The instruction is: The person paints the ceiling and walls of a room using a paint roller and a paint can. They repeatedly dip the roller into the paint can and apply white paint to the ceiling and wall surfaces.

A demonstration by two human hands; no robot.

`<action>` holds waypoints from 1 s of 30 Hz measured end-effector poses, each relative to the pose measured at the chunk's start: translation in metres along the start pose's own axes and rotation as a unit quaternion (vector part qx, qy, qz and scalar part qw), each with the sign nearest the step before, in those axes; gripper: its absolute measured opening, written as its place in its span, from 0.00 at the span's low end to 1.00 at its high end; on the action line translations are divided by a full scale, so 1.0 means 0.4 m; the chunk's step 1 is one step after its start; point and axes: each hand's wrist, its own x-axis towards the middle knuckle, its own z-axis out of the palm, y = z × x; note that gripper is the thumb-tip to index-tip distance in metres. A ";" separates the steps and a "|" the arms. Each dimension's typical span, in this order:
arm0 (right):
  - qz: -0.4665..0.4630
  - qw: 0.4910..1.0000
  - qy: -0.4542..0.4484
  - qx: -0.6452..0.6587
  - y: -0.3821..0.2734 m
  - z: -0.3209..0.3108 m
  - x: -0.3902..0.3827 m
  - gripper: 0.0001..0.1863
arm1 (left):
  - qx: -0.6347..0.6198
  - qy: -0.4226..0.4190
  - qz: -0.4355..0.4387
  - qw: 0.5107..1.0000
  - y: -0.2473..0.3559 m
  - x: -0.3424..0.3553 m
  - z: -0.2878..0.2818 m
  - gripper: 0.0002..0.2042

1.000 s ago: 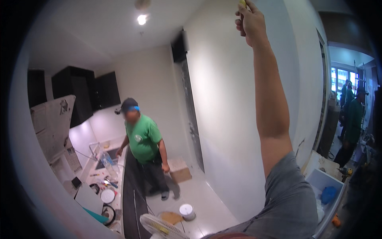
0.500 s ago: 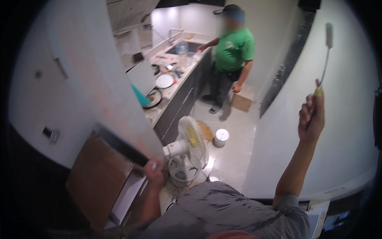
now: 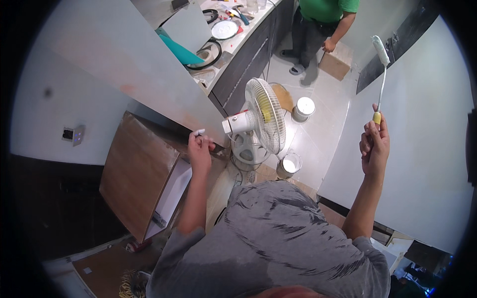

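head view: our right hand (image 3: 375, 144) grips the yellow handle of a paint roller (image 3: 381, 74), its white sleeve up against the pale wall (image 3: 427, 124). over the last second our arm has dropped from high overhead to shoulder height. our left hand (image 3: 199, 149) clutches the edge of a cabinet (image 3: 139, 184), bracing us above the fan (image 3: 261, 121) and paint cans (image 3: 290, 164).

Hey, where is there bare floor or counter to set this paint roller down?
Bare floor tile lies between the fan, the wall on the right and the cardboard box. The counter is crowded with plates, rings and tools. By the fan's base stand two paint cans. The right hand holds the roller; the left hand grips the cabinet edge.
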 end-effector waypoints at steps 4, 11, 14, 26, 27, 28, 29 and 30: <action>0.033 0.999 0.033 -0.018 0.048 -0.007 0.002 0.31 | -0.009 -0.041 -0.027 0.999 -0.118 0.134 0.028 0.14; 0.081 0.992 0.058 -0.077 0.069 0.008 -0.017 0.31 | -0.054 -0.140 -0.189 0.971 -0.214 0.264 0.197 0.14; 0.104 0.986 0.070 -0.111 0.079 0.014 -0.043 0.30 | -0.075 -0.168 -0.232 0.955 -0.226 0.297 0.289 0.16; 0.140 0.969 0.128 -0.159 0.094 -0.005 -0.156 0.28 | -0.099 -0.030 -0.153 0.983 -0.231 0.423 0.416 0.15; 0.138 0.969 0.133 -0.156 0.093 -0.012 -0.159 0.28 | -0.099 -0.013 -0.142 0.985 -0.210 0.422 0.414 0.15; 0.137 0.970 0.138 -0.146 0.091 -0.015 -0.161 0.28 | -0.110 -0.032 -0.163 0.980 -0.223 0.430 0.414 0.15; 0.135 0.971 0.142 -0.137 0.089 -0.018 -0.162 0.28 | -0.121 -0.050 -0.183 0.974 -0.236 0.435 0.408 0.16; 0.134 0.972 0.145 -0.127 0.087 -0.022 -0.163 0.28 | -0.131 -0.068 -0.203 0.968 -0.249 0.437 0.407 0.16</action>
